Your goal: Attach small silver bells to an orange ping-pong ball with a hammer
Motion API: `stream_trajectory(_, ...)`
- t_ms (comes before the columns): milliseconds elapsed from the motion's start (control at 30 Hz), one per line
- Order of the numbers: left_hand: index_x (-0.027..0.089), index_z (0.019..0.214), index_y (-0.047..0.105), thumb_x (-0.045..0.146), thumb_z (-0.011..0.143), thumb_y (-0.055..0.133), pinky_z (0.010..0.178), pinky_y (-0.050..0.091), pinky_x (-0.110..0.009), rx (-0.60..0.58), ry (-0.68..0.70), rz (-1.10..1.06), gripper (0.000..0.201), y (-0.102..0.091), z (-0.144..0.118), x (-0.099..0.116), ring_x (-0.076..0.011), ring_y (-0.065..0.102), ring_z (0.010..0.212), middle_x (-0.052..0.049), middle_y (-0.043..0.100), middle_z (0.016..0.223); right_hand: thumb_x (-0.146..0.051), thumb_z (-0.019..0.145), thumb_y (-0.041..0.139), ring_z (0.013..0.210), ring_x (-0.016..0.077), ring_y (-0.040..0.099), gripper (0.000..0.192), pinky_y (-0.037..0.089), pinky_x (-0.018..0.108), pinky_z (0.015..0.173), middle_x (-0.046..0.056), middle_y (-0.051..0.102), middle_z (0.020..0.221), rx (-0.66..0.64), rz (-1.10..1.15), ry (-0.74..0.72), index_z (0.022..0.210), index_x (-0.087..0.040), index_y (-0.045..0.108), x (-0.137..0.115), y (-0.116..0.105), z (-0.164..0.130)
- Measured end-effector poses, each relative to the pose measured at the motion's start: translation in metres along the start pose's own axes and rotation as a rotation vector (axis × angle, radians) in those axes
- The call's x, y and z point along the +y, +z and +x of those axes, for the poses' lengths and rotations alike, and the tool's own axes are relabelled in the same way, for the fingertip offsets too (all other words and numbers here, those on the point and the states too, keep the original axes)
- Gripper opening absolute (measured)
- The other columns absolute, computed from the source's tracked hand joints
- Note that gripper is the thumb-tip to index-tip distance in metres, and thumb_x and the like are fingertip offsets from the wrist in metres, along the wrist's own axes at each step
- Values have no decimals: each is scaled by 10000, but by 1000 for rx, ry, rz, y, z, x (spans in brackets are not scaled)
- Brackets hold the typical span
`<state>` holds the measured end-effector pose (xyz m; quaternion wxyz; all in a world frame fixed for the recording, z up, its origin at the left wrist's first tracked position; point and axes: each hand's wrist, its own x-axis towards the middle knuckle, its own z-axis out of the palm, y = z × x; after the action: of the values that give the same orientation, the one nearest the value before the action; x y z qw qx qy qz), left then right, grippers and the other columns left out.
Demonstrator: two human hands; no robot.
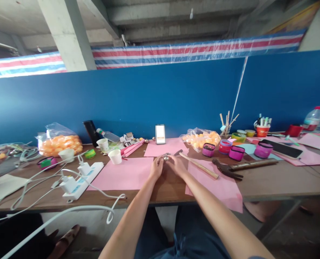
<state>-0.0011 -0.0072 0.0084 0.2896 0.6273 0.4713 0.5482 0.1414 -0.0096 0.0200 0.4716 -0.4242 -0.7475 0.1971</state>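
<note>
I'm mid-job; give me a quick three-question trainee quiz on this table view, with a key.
1. True or false: the claw hammer lies to the right of the right hand.
2. Multiple choice: what is between the fingers of the two hands? A) a paper cup; B) a small shiny item; C) a water bottle.
3. Fill the gap: the white power strip lies to the ____ of the left hand.

Key: 1. True. 2. B. 3. Left.

A blue partition [138, 97] (striped sheeting [176, 54] above) backs the brown table [257, 183].
</note>
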Motion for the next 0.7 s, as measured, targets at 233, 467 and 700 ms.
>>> stream_trajectory(233, 162, 1070, 573, 202, 777, 491, 872, 435, -346, -68, 66, -79, 307, 2, 3, -11, -193, 574, 976, -77, 628, 1057, -262, 767, 525, 1037, 204, 552, 370, 422, 346, 906, 84, 601, 1110, -8, -3, -5, 1129, -184, 522, 1, 0, -1)
stream_trajectory(467, 156, 1046, 593, 224, 793, 466, 869, 430, -354, -23, 50, 11, 291, 0, 3, -10, -199, 575, 963, -84, 633, 1038, -191, 713, 558, 1046, 213, 544, 422, 422, 358, 907, 79, 593, 1126, -23, -33, -15, 1134, -188, 527, 0, -1, -1)
stream_trajectory(700, 178, 1075, 576, 291, 797, 466, 860, 432, -343, -48, 51, 51, 319, 0, 1, -5, -197, 573, 964, -76, 627, 1051, -218, 739, 537, 1052, 210, 536, 383, 411, 358, 915, 84, 593, 1120, -1, -45, -19, 1121, -185, 533, 2, 1, 0)
